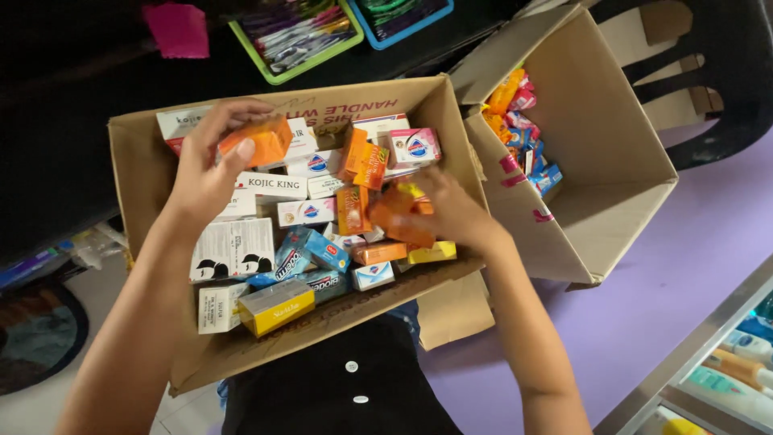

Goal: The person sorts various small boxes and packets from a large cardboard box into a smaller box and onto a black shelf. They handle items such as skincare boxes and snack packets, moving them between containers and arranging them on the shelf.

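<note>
Pinching an orange soap box [259, 138] in the left hand [208, 165] above the carton [137, 161], right hand [451, 211] clasped on another orange box [396, 216] down among the packs: mid-sort, next likely lift clear without snagging neighbours.

Small orange, white, blue boxes [314, 213] fill the cardboard carton [137, 161].

A purple floor [684, 266] carried a tilted open cardboard box [612, 153] holding small colourful packets along its left inner wall. A second, nearer cardboard box [153, 242], packed with small boxed goods, overlapped the first one's left edge; whether it rested on the floor could not be told. A black plastic chair [708, 72] stood behind the tilted box.
</note>
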